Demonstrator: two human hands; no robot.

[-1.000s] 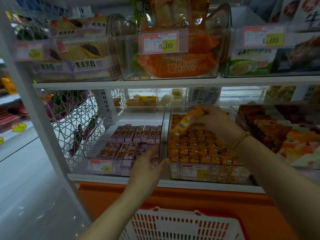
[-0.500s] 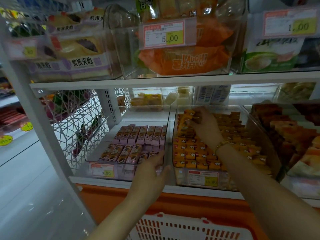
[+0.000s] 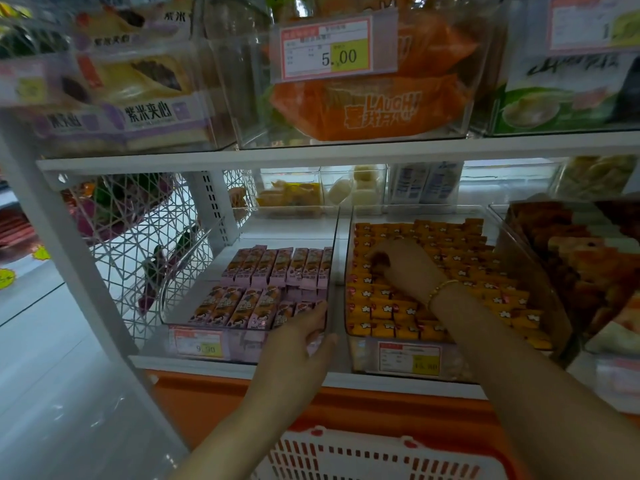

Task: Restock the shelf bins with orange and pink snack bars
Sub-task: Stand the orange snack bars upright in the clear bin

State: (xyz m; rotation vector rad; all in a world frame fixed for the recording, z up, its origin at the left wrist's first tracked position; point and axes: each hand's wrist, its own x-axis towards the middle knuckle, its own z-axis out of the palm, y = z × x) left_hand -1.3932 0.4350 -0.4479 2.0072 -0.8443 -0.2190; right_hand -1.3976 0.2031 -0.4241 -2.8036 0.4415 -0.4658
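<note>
Orange bars (image 3: pixel 460 271) and right hand (image 3: pixel 398 268): the hand lies knuckles-up on the packed bars at centre right of the frame, with its fingers bent down into the rows. I cannot tell whether they pinch a bar or only press one.
Why held so: probably to seat a bar level with its neighbours so the layer stays flat.
Left hand (image 3: pixel 298 344): at lower centre, with fingers over the front right corner of the pink bin (image 3: pixel 284 233) and thumb outside the clear wall, gripping that corner. This looks like steadying the bin, or getting ready to draw it forward.
Pink bars (image 3: pixel 277 268): two rows lie at the front of their bin, left of centre. Bare floor shows behind them and along the left wall, so the open room is here.
Orange bin (image 3: pixel 460 362): filled almost wall to wall, so a further bar would likely have to lie on top.
Edges between: the two bins' clear walls stand just beside each other with a narrow gap between them. The left thumb sits at that gap.
Upper shelf board (image 3: pixel 311 154): it overhangs the back of both bins, so hands have to come in from the front and stay low.
Sides: a wire mesh panel (image 3: pixel 145 237) closes the left. A bin of brown packs (image 3: pixel 571 265) stands just beside the orange bin on the right.
Basket (image 3: pixel 363 459): red and white, at bottom centre below the shelf lip (image 3: pixel 194 362). Its contents are out of sight.
</note>
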